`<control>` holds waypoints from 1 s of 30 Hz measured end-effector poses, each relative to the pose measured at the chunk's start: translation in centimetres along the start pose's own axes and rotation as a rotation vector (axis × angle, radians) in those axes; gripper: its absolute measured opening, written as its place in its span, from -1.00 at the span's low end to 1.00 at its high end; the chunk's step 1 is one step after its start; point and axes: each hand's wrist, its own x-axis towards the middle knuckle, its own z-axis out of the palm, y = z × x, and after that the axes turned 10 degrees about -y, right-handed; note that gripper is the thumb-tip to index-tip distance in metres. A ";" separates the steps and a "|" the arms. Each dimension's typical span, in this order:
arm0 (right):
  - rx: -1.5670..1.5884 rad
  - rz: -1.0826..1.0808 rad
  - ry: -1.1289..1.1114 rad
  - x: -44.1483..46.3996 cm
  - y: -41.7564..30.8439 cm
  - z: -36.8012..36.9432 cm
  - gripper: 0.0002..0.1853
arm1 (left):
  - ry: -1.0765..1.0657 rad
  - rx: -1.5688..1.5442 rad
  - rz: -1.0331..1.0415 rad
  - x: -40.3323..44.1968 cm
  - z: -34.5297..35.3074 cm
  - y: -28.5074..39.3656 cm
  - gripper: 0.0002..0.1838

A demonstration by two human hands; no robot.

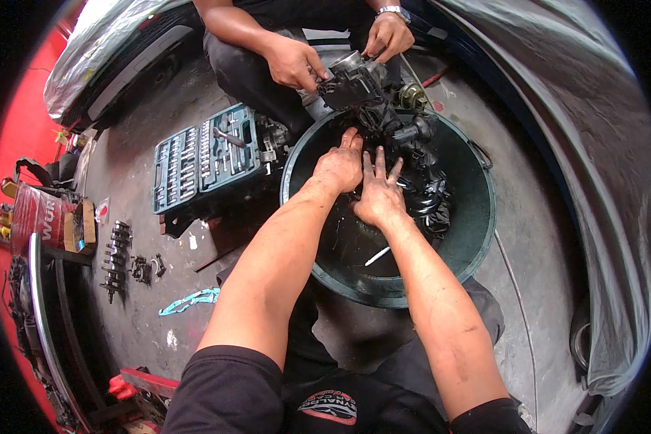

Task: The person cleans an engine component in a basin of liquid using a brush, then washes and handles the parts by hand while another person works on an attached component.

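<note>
A large dark green tub (477, 217) stands on the floor in front of me, with black engine parts and wiring (432, 199) in it. Both my hands reach inside, side by side. My left hand (340, 165) touches the dark parts near the tub's far side; its fingertips are partly lost among them. My right hand (380, 192) lies just beside it with the fingers spread over the black parts. A thin white stick (377, 256) rests lower in the tub. Above the far rim, a co-worker's two hands hold a black part with a round metal opening (351, 81).
An open socket set (199, 155) sits left of the tub. A crankshaft (115, 259), small metal parts (147, 268) and a blue strip (189, 301) lie on the floor. Plastic-covered vehicles flank both sides. A hose (515, 286) runs along the right.
</note>
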 end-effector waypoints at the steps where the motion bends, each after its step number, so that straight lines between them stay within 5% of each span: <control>1: 0.002 -0.001 0.002 0.0 0.0 0.0 0.22 | 0.000 0.000 0.000 0.1 0.1 -0.1 -0.44; 30: 0.001 0.001 -0.002 0.1 0.0 0.0 0.21 | -0.008 -0.024 -0.003 0.1 0.0 -0.1 -0.44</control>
